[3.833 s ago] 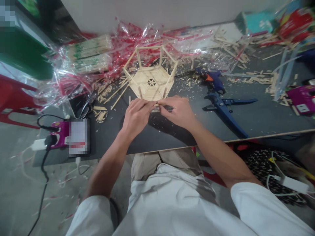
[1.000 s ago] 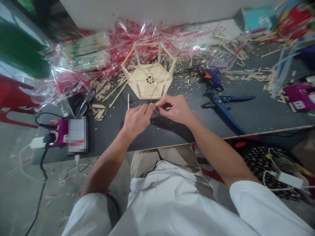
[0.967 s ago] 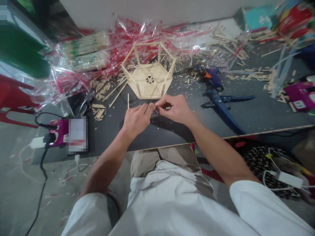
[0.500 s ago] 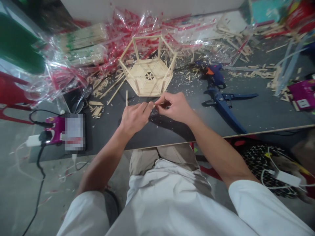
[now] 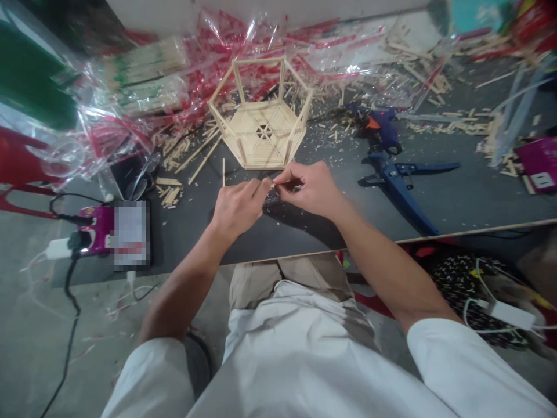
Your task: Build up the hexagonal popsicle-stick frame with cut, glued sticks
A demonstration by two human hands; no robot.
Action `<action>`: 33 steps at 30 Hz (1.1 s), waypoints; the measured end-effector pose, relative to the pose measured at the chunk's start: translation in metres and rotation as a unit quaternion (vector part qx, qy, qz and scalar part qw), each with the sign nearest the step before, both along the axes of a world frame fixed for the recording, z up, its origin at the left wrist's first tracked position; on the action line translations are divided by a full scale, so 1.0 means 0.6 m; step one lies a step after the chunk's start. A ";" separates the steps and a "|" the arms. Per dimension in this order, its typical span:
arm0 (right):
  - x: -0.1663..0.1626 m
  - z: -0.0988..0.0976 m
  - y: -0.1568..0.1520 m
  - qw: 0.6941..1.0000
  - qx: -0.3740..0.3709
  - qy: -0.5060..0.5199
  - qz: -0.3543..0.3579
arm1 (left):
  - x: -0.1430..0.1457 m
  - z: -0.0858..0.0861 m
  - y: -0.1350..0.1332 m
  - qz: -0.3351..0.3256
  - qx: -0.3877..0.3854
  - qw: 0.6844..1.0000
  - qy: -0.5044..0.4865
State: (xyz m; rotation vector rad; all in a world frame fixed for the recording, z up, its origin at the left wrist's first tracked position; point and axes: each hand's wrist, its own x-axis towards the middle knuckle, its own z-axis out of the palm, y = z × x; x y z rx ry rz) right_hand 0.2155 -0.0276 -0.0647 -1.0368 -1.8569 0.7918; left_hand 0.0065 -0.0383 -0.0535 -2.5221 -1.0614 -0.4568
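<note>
My left hand and my right hand meet fingertip to fingertip over the dark table, both pinched on a short thin wooden stick. A small dark object lies on the table just under the fingers. Right behind the hands stands a hexagonal basket of wooden sticks with upright posts and a top rim. One loose stick lies left of the hands.
A blue glue gun and blue cutters lie to the right. Crumpled clear and red wrappers and stick offcuts cover the back. A purple power strip sits at the left edge, another at the right.
Both hands stay pinched together in front of the basket. The view has shifted a little, and the fingers have worked the stick slightly.
</note>
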 end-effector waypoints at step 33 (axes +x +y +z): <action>0.310 0.051 -0.107 0.780 -0.129 -0.581 -0.193 | 0.011 -0.005 0.000 -0.037 -0.045 0.990 -0.130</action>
